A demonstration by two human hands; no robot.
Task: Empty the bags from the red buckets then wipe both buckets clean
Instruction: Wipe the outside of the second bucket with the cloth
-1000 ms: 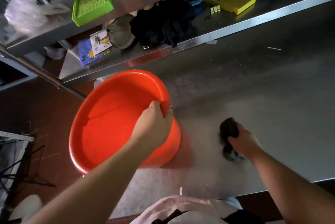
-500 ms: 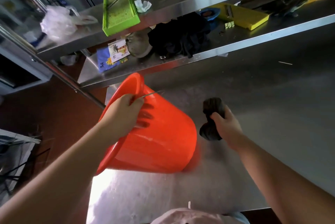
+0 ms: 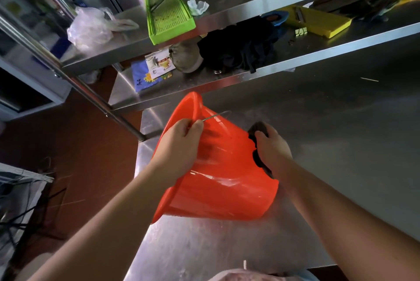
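Head view shows the left hand (image 3: 179,144) gripping the tipped red bucket (image 3: 218,180) at its rim while the right hand (image 3: 272,149) presses a dark cloth (image 3: 255,129) on it, so the bucket may slide off the bench (image 3: 341,144).

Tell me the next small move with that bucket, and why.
Probably drag the dark cloth down the red bucket outer wall. The left hand grips the rim, tipping it sideways on the steel table, and the right hand presses the cloth there.

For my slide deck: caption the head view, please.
Left hand tips red bucket on steel table; right hand presses dark cloth against it.
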